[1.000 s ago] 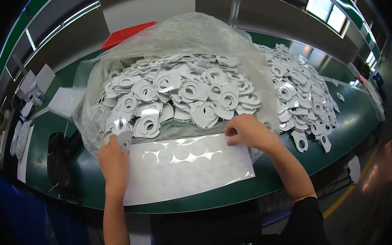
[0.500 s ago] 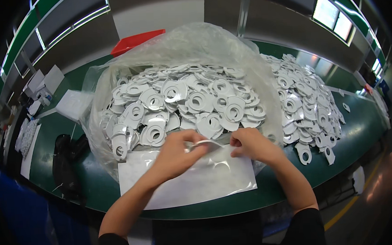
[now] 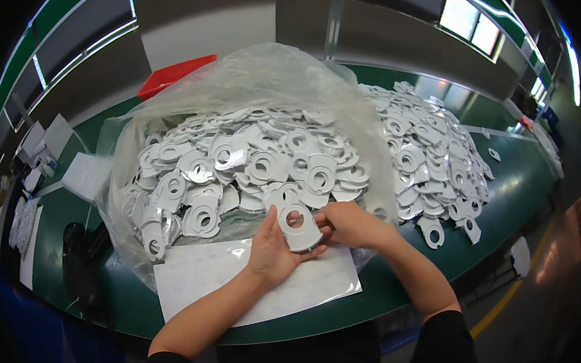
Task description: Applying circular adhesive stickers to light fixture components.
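Note:
A white plastic part (image 3: 301, 237), flat with a round hole and one rounded end, lies face up in my left hand (image 3: 273, 252). The thumb and fingers of that hand hold its edges. My right hand (image 3: 350, 224) is beside the part's right edge with its fingers curled; whether they pinch the part or something small, I cannot tell. Beneath both hands is a glossy white sheet (image 3: 203, 280) at the table's front. Just beyond, many similar white parts (image 3: 263, 164) fill an open clear plastic bag (image 3: 270, 73).
To the right, a second heap of white parts (image 3: 428, 153) lies on the green table (image 3: 516, 168). A red bin (image 3: 176, 75) stands behind the bag. At the left are a white foam-like block (image 3: 87, 175) and a black object (image 3: 76, 268).
The part has turned from edge-on to face up in my left hand, which has rolled palm upward. My right hand has come in next to it. The whole view has shifted slightly.

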Action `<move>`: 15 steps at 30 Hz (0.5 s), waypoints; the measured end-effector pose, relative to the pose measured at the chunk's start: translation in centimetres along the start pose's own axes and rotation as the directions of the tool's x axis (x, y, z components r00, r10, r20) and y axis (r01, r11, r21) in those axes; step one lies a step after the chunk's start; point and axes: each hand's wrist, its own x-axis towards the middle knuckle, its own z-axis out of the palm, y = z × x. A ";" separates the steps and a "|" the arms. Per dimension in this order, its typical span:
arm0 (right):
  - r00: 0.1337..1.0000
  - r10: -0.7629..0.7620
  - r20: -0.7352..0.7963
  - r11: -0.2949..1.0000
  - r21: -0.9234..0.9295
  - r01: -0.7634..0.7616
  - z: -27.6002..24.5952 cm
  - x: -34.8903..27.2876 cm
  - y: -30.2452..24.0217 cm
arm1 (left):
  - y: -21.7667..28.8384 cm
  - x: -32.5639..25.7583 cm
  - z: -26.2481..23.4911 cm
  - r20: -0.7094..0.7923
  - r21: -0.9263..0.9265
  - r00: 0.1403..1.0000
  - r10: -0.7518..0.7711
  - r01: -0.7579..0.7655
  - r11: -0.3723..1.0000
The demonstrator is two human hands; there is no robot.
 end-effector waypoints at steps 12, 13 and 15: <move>0.986 0.059 -0.153 0.992 -0.100 -0.074 0.7 -1.0 -0.9 | -0.5 1.0 -1.5 -0.050 0.031 0.988 0.143 -0.142 0.989; 0.983 0.017 -0.182 0.990 -0.136 -0.042 0.8 -1.0 -0.9 | -0.5 1.0 -1.3 -0.116 0.051 0.980 0.161 -0.156 0.986; 0.972 -0.049 -0.228 0.971 -0.237 -0.007 1.2 -1.6 -1.4 | -0.4 1.3 -2.0 -0.094 0.020 0.987 0.128 -0.126 0.992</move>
